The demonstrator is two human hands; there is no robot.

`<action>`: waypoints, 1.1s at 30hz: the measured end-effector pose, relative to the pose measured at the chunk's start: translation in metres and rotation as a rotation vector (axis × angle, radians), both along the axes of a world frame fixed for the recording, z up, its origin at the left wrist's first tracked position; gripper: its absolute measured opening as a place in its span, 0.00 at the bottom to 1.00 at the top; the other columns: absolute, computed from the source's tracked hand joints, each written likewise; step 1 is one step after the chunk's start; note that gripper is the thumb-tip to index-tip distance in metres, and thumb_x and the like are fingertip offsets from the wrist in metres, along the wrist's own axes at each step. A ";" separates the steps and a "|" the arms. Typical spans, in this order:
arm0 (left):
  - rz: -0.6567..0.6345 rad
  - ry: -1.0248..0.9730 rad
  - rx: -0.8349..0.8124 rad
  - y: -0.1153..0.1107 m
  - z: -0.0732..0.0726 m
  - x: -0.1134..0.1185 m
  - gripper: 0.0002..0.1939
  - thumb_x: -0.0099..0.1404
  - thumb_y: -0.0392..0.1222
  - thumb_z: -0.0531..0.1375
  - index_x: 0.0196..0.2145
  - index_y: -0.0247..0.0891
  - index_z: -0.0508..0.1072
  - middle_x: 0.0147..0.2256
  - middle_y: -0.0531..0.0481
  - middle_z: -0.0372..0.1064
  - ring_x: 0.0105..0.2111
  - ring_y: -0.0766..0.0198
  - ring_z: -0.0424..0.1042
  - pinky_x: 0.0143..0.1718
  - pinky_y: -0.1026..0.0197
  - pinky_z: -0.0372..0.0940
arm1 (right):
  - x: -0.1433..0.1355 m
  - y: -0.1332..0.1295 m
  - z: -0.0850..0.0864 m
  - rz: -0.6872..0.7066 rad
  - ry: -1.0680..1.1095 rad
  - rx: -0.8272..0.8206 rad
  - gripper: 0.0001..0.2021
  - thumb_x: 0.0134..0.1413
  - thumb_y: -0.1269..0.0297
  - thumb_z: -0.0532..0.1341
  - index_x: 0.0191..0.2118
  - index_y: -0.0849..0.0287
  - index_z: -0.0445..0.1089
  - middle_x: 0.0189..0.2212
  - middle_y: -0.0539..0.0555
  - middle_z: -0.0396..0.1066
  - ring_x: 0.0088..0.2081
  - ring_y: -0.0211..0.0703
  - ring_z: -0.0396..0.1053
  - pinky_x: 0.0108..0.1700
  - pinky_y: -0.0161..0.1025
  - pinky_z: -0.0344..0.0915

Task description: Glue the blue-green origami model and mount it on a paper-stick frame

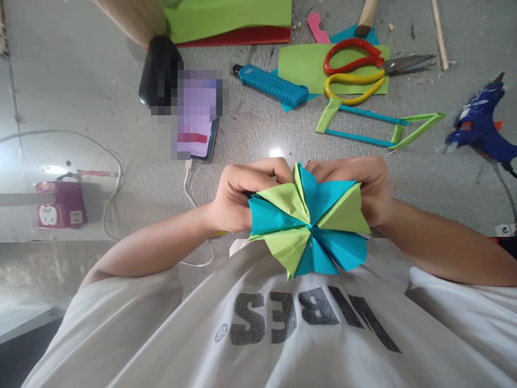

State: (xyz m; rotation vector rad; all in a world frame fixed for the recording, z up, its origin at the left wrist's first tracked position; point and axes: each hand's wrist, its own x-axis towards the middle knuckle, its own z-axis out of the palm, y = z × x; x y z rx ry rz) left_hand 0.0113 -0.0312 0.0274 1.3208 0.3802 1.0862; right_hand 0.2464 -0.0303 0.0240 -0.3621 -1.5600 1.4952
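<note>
"Where is the folded paper?"
"Held up before the shirt, its blue and green folds fanned around a pinched middle."
"And the hands?"
"The left hand grips one side, fingers curled; the right hand grasps the other. Their fingertips are partly hidden behind it."
"Which step is this?"
"Holding the fan spread, I'd judge. Any move from here calls for light, even pressure, as thin folds could crease."
"What's nearby?"
"Scissors, a knife and a paper frame on the table; a glue gun at the right."
</note>
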 end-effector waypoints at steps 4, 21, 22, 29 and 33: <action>0.021 -0.020 0.086 0.003 -0.001 0.003 0.16 0.67 0.51 0.80 0.25 0.46 0.85 0.23 0.51 0.69 0.25 0.63 0.73 0.30 0.56 0.73 | 0.000 0.001 -0.001 -0.007 0.003 0.023 0.02 0.66 0.61 0.77 0.42 0.50 0.87 0.35 0.50 0.85 0.34 0.40 0.82 0.40 0.40 0.81; 0.043 0.042 0.000 0.006 0.000 -0.003 0.15 0.62 0.55 0.82 0.30 0.45 0.86 0.27 0.49 0.73 0.27 0.60 0.76 0.32 0.54 0.77 | 0.003 0.001 0.000 0.005 0.006 -0.103 0.04 0.61 0.61 0.80 0.41 0.48 0.89 0.34 0.52 0.85 0.33 0.44 0.82 0.36 0.42 0.80; 0.036 0.057 -0.015 0.007 0.000 -0.005 0.15 0.61 0.55 0.82 0.31 0.45 0.86 0.29 0.48 0.75 0.28 0.59 0.77 0.34 0.53 0.77 | 0.003 0.001 0.001 -0.009 0.011 -0.107 0.03 0.61 0.62 0.80 0.41 0.48 0.90 0.33 0.53 0.85 0.33 0.44 0.82 0.37 0.42 0.81; 0.179 0.011 -0.128 0.008 0.001 -0.008 0.23 0.62 0.62 0.80 0.35 0.39 0.86 0.32 0.44 0.78 0.32 0.58 0.77 0.39 0.53 0.75 | 0.007 0.003 0.005 -0.086 0.009 -0.094 0.03 0.62 0.61 0.81 0.40 0.50 0.90 0.35 0.54 0.86 0.33 0.41 0.82 0.37 0.38 0.82; 0.407 -0.035 -0.187 0.011 -0.006 -0.005 0.19 0.70 0.58 0.77 0.32 0.41 0.81 0.25 0.52 0.70 0.25 0.64 0.69 0.30 0.58 0.66 | 0.008 0.006 0.004 -0.123 0.026 -0.071 0.05 0.61 0.58 0.82 0.40 0.49 0.90 0.34 0.52 0.85 0.32 0.39 0.80 0.35 0.35 0.80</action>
